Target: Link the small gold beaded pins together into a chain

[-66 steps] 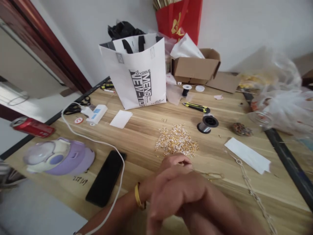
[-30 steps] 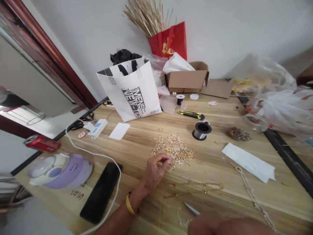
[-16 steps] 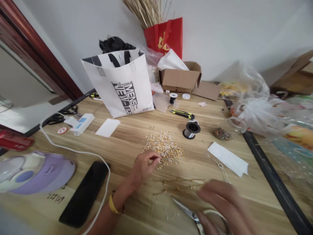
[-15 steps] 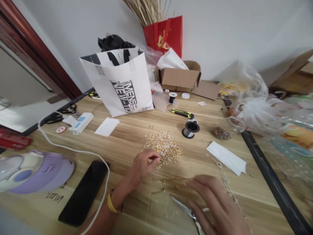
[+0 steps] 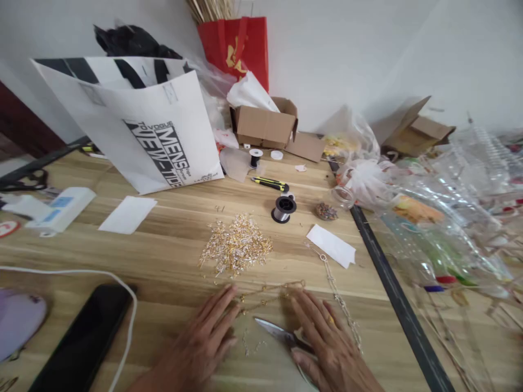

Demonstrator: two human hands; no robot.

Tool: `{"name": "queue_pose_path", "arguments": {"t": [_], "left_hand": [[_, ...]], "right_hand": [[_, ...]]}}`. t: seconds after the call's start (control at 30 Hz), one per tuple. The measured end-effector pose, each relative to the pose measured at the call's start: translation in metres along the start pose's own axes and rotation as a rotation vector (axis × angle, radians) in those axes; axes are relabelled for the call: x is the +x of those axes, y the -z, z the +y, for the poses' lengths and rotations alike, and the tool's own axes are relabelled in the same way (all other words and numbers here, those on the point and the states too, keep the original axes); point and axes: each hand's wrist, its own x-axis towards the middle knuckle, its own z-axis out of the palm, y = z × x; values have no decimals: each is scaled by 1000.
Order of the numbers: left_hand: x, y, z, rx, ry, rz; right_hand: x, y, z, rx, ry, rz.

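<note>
My left hand [image 5: 206, 329] lies flat on the wooden table, fingers stretched out, its fingertips at the left end of a thin gold chain [image 5: 267, 300]. On the chain's other side my right hand [image 5: 327, 343] rests palm down with fingers extended, the fingertips close to the chain's right end. Scissors [image 5: 273, 330] point left between the hands, their handles partly under my right hand. Two short bits of silver chain [image 5: 246, 344] are near the blades. A longer silver chain [image 5: 337, 294] runs along the right of my right hand. Beyond the hands is a pile of tiny gold and silver pieces [image 5: 237, 246].
A wire spool [image 5: 283, 209], a yellow-black utility knife [image 5: 269, 183] and white paper [image 5: 332, 245] lie further back. At left are a black phone [image 5: 84, 337], a white cable [image 5: 129, 321] and a large white bag [image 5: 139, 125]. Plastic bags [image 5: 425, 218] crowd the right.
My left hand has left the pile, moved back toward me and flattened on the table. My right hand has lowered beside the gold chain. The view has turned to the right.
</note>
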Motion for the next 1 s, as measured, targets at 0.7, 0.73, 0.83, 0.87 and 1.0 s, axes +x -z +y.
{"name": "queue_pose_path", "arguments": {"t": [0.7, 0.73, 0.83, 0.87, 1.0], "left_hand": [[-27, -16, -8, 101, -54, -103], [-27, -15, -7, 87, -50, -102], [-28, -15, -6, 65, -44, -110], [-28, -16, -5, 66, -42, -117], [-28, -17, -1, 60, -24, -148]], "right_hand": [[1, -25, 15, -53, -192, -6], [1, -25, 16, -46, -190, -13], [0, -25, 20, -29, -190, -32], [0, -25, 21, -23, -192, -38], [-2, -26, 26, 13, -191, -47]]}}
